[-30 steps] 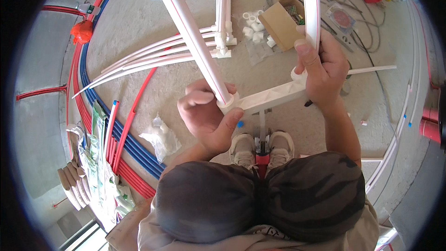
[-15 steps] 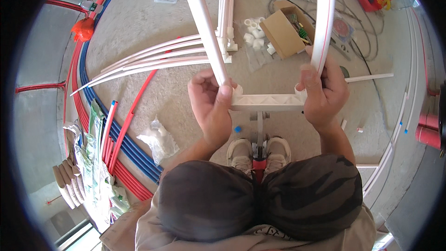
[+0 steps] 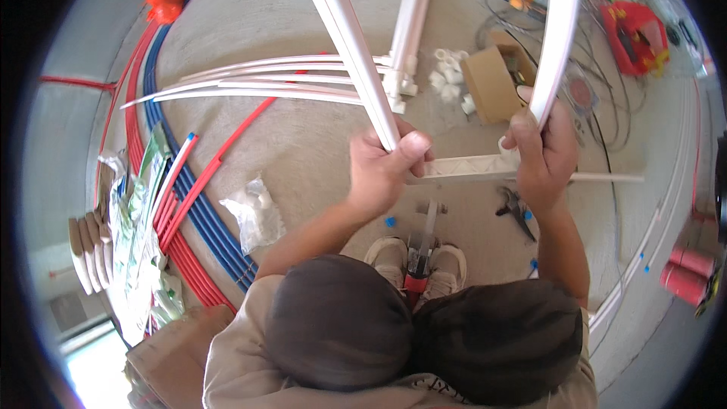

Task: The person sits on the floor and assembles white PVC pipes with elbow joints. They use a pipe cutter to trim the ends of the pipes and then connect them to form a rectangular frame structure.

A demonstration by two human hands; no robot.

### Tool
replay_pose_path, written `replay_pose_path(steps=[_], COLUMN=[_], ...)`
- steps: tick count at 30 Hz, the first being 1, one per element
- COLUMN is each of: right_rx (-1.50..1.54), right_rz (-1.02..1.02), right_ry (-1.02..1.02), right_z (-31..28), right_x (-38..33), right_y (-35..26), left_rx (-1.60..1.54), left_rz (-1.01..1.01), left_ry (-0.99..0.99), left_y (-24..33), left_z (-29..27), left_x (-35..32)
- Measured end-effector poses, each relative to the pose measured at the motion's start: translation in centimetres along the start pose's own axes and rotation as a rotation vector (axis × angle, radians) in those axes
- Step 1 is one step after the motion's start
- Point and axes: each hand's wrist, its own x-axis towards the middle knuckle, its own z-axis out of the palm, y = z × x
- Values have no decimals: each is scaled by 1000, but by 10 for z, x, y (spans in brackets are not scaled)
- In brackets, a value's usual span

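My left hand (image 3: pixel 381 174) is closed round the lower end of a long white plastic pipe (image 3: pixel 344 45), its thumb lying along the joint. On the other side, my right hand (image 3: pixel 547 155) grips the lower end of a second white pipe (image 3: pixel 559 30) with a thin red stripe. Between the hands runs a white ribbed crosspiece (image 3: pixel 469 167) that meets both pipe ends; my fingers partly hide the joints. Both pipes reach up and away past the top of the view. Below the crosspiece, a long tool with a red part (image 3: pixel 415 283) stands between my shoes.
White pipes (image 3: pixel 280 94) and white fittings (image 3: pixel 448 74) lie ahead, beside a cardboard box (image 3: pixel 488 85). Red and blue pipes (image 3: pixel 204 231) curve along the left, near a clear plastic bag (image 3: pixel 254 216). A black hand tool (image 3: pixel 516 212) lies by my right forearm; cables and a red case (image 3: pixel 634 38) lie far right.
Both hands, still holding the pipes and crosspiece, have shifted right, the left one more, and the crosspiece now tilts up to the right. The view has turned; the black hand tool has come into sight.
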Motion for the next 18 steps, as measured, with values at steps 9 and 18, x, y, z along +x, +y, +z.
replay_pose_path(steps=[9,18], right_rx=[97,4], right_rz=[220,176], right_ry=[-237,-633], right_z=[48,143], right_x=[85,156], right_y=[19,106], left_rx=[-210,-557], left_rz=[-159,-311], left_ry=[325,753], left_y=[-30,-67], left_z=[-6,-32], left_x=[34,71])
